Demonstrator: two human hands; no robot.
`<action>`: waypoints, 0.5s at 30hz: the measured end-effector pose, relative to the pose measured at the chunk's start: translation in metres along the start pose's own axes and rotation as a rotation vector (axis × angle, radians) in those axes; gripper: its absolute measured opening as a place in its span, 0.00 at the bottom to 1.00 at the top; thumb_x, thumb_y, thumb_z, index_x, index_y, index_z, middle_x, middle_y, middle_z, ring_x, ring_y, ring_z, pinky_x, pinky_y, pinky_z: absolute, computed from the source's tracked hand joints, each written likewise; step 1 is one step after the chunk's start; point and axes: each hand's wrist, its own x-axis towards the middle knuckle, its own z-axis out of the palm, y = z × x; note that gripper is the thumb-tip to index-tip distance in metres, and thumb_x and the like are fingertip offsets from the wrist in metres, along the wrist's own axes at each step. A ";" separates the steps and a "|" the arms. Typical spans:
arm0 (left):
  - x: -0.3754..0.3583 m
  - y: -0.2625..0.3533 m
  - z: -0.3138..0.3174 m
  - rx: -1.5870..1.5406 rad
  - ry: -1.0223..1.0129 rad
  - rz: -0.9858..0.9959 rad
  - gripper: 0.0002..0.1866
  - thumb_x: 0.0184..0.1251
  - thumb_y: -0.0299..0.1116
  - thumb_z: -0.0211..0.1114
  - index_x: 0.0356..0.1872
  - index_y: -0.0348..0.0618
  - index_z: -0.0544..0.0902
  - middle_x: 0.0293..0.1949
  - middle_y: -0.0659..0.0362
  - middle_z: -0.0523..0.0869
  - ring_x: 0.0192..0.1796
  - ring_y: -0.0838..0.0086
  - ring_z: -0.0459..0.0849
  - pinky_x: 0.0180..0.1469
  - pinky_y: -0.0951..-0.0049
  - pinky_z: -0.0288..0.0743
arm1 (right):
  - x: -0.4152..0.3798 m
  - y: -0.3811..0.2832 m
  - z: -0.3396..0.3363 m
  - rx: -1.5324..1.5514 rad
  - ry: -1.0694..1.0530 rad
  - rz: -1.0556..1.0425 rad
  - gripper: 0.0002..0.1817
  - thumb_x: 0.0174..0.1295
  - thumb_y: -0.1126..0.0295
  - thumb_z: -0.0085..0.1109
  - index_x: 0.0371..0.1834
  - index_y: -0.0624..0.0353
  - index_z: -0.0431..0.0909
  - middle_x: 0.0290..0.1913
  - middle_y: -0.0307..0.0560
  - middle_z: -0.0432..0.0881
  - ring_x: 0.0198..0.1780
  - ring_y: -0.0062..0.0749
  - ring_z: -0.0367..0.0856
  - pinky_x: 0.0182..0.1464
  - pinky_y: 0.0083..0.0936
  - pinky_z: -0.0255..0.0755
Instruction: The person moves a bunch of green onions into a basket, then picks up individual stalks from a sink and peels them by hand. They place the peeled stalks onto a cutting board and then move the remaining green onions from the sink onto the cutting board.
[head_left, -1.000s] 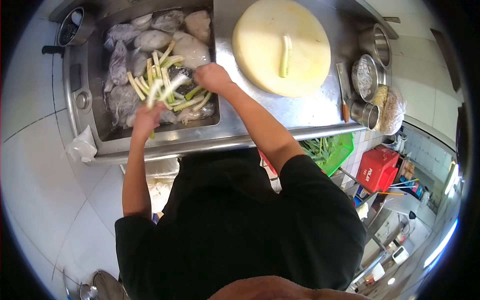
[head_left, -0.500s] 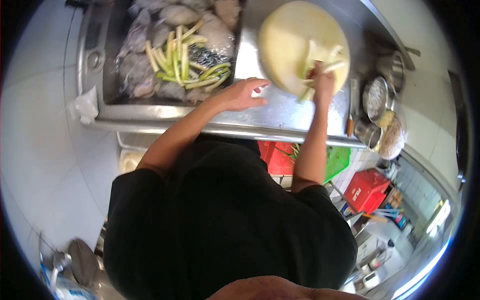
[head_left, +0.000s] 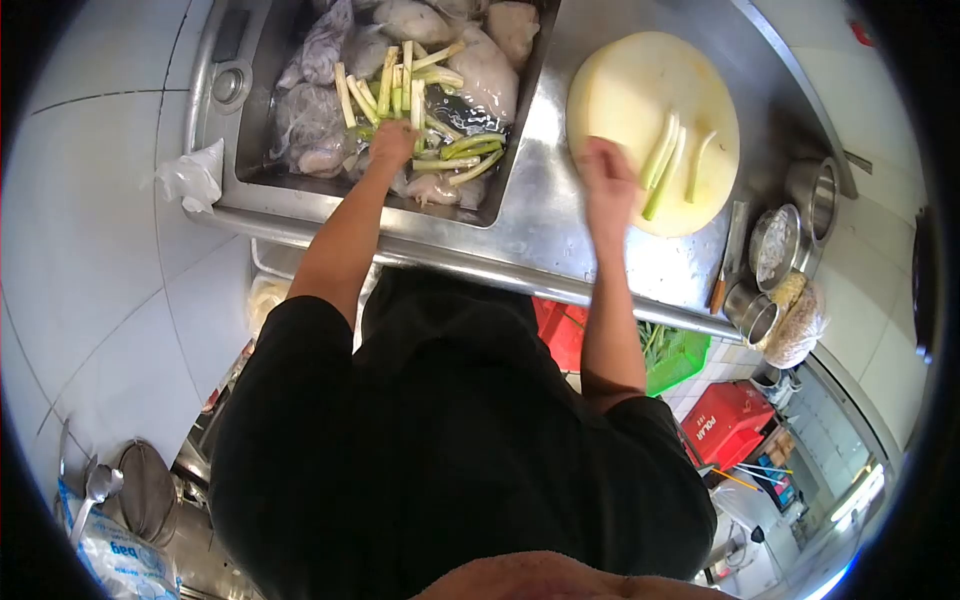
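Note:
My left hand (head_left: pixel 393 143) reaches into the sink (head_left: pixel 340 202), its fingers closed around part of the pale green stalks (head_left: pixel 388 82) lying there. Those stalks rest over water and pale meat (head_left: pixel 482 75), some of it in clear plastic. My right hand (head_left: pixel 608 182) is over the left edge of the round cutting board (head_left: pixel 625 75); motion smears its fingers, so its grip is unclear. Just right of it, several cut stalks (head_left: pixel 663 160) lie on the board, and one stalk (head_left: pixel 700 166) sits apart.
A knife (head_left: pixel 733 240) lies right of the board, beside metal bowls (head_left: pixel 776 245) and a metal cup (head_left: pixel 750 312). Below the counter are a green basket (head_left: pixel 680 362) and a red crate (head_left: pixel 560 335). A plastic bag (head_left: pixel 192 177) hangs at the sink's left corner.
My left hand has moved from the counter by the sink's edge onto the stalks in the sink. My right hand has let go of the stalks on the board and moved left.

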 end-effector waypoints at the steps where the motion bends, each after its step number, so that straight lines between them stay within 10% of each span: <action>1: 0.008 0.000 0.001 0.035 -0.112 -0.010 0.13 0.62 0.42 0.63 0.37 0.42 0.86 0.42 0.44 0.86 0.47 0.50 0.84 0.50 0.56 0.77 | 0.000 0.024 0.022 -0.083 -0.157 0.057 0.11 0.66 0.69 0.61 0.47 0.63 0.81 0.39 0.42 0.85 0.38 0.23 0.82 0.39 0.20 0.76; 5: 0.021 -0.031 0.031 0.005 -0.146 0.301 0.14 0.60 0.40 0.64 0.37 0.39 0.86 0.40 0.45 0.87 0.43 0.50 0.85 0.48 0.56 0.78 | 0.002 0.097 0.122 0.131 -0.361 0.352 0.16 0.64 0.68 0.63 0.51 0.66 0.78 0.33 0.44 0.83 0.38 0.25 0.81 0.43 0.23 0.76; 6: 0.001 -0.022 0.011 0.159 0.032 0.696 0.12 0.59 0.35 0.63 0.35 0.36 0.85 0.34 0.44 0.87 0.36 0.51 0.85 0.42 0.59 0.78 | 0.004 0.119 0.144 0.048 -0.353 0.335 0.16 0.64 0.68 0.63 0.51 0.66 0.78 0.32 0.44 0.83 0.37 0.25 0.81 0.41 0.23 0.76; 9: -0.057 0.035 -0.028 -0.563 -0.182 -0.007 0.11 0.63 0.30 0.61 0.43 0.35 0.82 0.35 0.45 0.86 0.32 0.62 0.86 0.35 0.67 0.80 | 0.010 0.136 0.174 0.006 -0.400 0.339 0.14 0.64 0.70 0.62 0.49 0.67 0.78 0.32 0.43 0.84 0.34 0.25 0.82 0.37 0.21 0.77; 15: -0.097 0.044 -0.051 -0.547 -0.049 0.024 0.12 0.63 0.33 0.60 0.39 0.35 0.82 0.34 0.46 0.86 0.38 0.64 0.86 0.41 0.64 0.76 | 0.018 0.096 0.161 0.363 -0.698 0.520 0.08 0.63 0.74 0.61 0.44 0.64 0.78 0.35 0.43 0.84 0.32 0.25 0.83 0.31 0.22 0.79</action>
